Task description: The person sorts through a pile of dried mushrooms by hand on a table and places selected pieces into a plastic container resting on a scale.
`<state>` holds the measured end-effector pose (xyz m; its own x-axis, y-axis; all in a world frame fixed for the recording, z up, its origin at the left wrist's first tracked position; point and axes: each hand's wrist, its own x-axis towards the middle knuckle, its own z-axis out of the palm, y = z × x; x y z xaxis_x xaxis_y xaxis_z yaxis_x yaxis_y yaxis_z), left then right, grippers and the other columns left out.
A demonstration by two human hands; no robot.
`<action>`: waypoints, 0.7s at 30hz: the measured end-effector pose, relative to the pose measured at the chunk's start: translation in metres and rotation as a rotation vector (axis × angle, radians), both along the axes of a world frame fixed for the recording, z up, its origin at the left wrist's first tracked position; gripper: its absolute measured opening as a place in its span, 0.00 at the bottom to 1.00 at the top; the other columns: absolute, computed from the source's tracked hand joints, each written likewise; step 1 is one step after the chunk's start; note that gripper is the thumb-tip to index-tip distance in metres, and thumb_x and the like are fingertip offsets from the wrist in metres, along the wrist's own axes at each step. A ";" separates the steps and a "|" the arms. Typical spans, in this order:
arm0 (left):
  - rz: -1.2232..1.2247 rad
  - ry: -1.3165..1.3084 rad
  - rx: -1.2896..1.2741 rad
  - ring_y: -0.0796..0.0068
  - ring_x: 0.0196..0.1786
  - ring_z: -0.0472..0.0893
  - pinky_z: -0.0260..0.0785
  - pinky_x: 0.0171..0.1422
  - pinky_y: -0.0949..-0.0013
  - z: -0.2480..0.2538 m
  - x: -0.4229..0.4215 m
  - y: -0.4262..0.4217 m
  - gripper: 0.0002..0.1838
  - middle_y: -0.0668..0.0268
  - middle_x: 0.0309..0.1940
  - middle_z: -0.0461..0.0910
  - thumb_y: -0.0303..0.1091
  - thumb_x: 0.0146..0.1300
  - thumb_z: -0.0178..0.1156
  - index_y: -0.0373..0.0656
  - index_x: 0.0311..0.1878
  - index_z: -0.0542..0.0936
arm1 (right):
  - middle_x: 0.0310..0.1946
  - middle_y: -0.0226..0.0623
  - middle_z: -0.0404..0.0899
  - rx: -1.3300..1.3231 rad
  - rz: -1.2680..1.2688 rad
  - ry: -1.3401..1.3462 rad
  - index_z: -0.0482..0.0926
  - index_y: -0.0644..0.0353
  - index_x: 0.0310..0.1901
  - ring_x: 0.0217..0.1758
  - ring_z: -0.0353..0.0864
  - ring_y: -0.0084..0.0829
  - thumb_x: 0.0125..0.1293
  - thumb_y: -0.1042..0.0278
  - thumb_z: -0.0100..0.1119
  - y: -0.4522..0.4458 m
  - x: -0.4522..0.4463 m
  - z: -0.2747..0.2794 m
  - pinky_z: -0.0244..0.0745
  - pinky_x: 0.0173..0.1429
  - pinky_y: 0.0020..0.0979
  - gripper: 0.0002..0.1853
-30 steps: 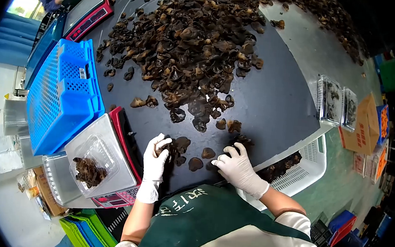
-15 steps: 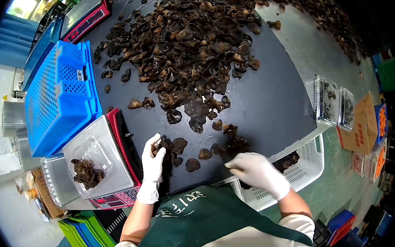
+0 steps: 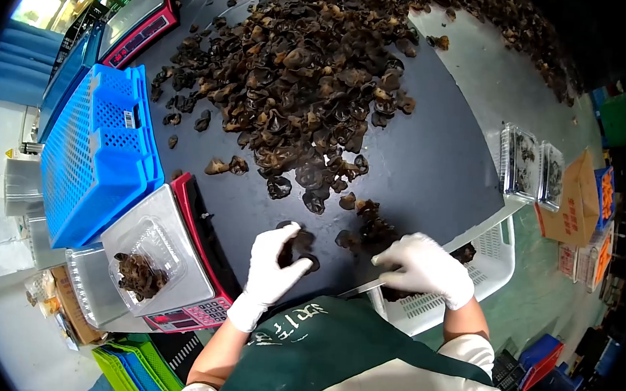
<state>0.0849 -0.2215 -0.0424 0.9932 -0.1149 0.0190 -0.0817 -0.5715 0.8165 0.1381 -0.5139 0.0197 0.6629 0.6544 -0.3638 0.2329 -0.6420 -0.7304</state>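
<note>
My left hand [image 3: 273,266], in a white glove, curls round a few dark wood ear pieces [image 3: 298,247] near the table's front edge. My right hand [image 3: 429,267], also gloved, is beside a small dark heap [image 3: 375,228] and above the rim of the white basket [image 3: 497,265]; its thumb and fingers are apart with nothing visible between them. Beyond both hands lies the large pile of wood ear [image 3: 300,84] on the dark table mat [image 3: 433,168]. To the left, a clear tray holding dark pieces [image 3: 142,276] rests on a scale [image 3: 189,278].
Blue crates [image 3: 103,157] stand at the left, with a second scale [image 3: 141,27] behind. Clear boxes [image 3: 521,162] sit at the table's right edge, near a cardboard box [image 3: 574,198]. Green crates [image 3: 134,365] are at the lower left.
My left hand has moved right and gathered the loose pieces that lay between the hands. My right hand has shifted right, to the basket's edge, and its fingers have spread since the last frame.
</note>
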 end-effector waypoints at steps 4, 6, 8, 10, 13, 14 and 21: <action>-0.081 -0.116 0.361 0.51 0.63 0.65 0.51 0.70 0.48 0.006 0.007 -0.011 0.35 0.59 0.60 0.71 0.48 0.46 0.71 0.48 0.60 0.76 | 0.36 0.43 0.80 -0.223 -0.298 -0.422 0.80 0.60 0.50 0.42 0.79 0.45 0.55 0.64 0.64 0.001 -0.008 -0.024 0.73 0.50 0.40 0.19; 0.007 -0.102 0.405 0.50 0.63 0.64 0.52 0.70 0.48 -0.017 0.008 -0.001 0.31 0.58 0.61 0.70 0.44 0.52 0.68 0.48 0.61 0.75 | 0.39 0.46 0.76 -0.318 -0.294 -0.263 0.71 0.63 0.58 0.44 0.78 0.47 0.54 0.68 0.65 0.015 -0.013 -0.042 0.75 0.49 0.42 0.28; -0.012 -0.069 0.385 0.53 0.61 0.69 0.56 0.69 0.54 -0.026 0.009 0.005 0.22 0.57 0.57 0.74 0.35 0.59 0.62 0.46 0.58 0.77 | 0.40 0.48 0.75 -0.066 -0.282 -0.328 0.64 0.66 0.63 0.43 0.78 0.48 0.53 0.71 0.65 0.040 -0.023 -0.073 0.76 0.48 0.42 0.34; -0.097 0.005 0.304 0.57 0.55 0.74 0.62 0.65 0.57 -0.015 0.017 0.010 0.14 0.58 0.49 0.79 0.33 0.61 0.60 0.44 0.51 0.80 | 0.43 0.48 0.76 0.136 -0.207 -0.314 0.65 0.67 0.62 0.42 0.78 0.48 0.53 0.70 0.65 0.068 -0.028 -0.070 0.75 0.48 0.43 0.34; 0.066 -0.029 0.197 0.58 0.47 0.79 0.70 0.55 0.60 -0.008 0.036 0.006 0.08 0.60 0.41 0.82 0.28 0.62 0.58 0.42 0.43 0.82 | 0.46 0.46 0.76 0.354 -0.271 -0.464 0.71 0.64 0.59 0.42 0.77 0.47 0.53 0.65 0.65 0.084 -0.003 -0.057 0.73 0.49 0.42 0.30; 0.071 -0.079 0.180 0.58 0.50 0.78 0.69 0.58 0.59 -0.005 0.047 0.003 0.09 0.59 0.43 0.82 0.27 0.61 0.59 0.42 0.44 0.82 | 0.48 0.45 0.76 0.367 -0.285 -0.520 0.73 0.62 0.58 0.43 0.77 0.45 0.53 0.63 0.66 0.084 0.015 -0.056 0.73 0.49 0.41 0.29; -0.138 -0.225 0.534 0.34 0.70 0.58 0.53 0.72 0.42 -0.023 0.077 -0.010 0.19 0.51 0.69 0.63 0.33 0.57 0.60 0.55 0.54 0.81 | 0.67 0.51 0.62 0.031 -0.322 -0.668 0.70 0.50 0.66 0.72 0.54 0.57 0.60 0.47 0.60 0.096 0.033 -0.092 0.48 0.71 0.61 0.33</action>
<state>0.1619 -0.2310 -0.0657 0.9467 -0.2939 0.1317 -0.3220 -0.8702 0.3730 0.1712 -0.4177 -0.0722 0.8972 0.3939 0.1997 0.4379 -0.7348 -0.5179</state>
